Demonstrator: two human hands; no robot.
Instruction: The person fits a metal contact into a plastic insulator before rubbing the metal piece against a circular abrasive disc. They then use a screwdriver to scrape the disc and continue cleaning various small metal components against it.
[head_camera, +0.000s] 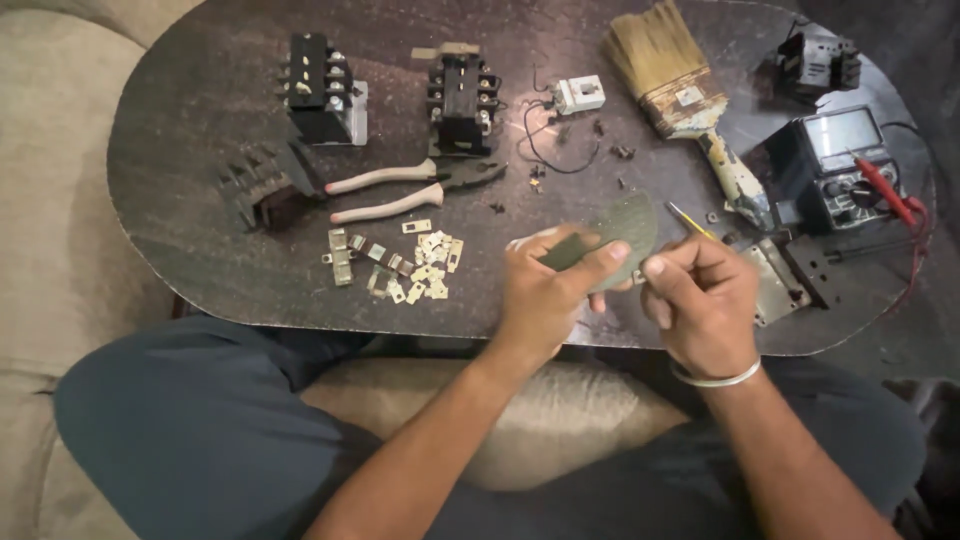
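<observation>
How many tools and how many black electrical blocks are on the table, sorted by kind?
Black electrical blocks: 4 ()
Pliers: 1
Paintbrush: 1
Multimeter: 1
Small white switch unit: 1
Total: 8
Not counted: the heap of small metal contacts, too small to count.

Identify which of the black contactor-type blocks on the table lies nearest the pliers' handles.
The dark block at the table's left, lying tipped over by the handle ends of the pliers. The others stand further back or far right.
</observation>
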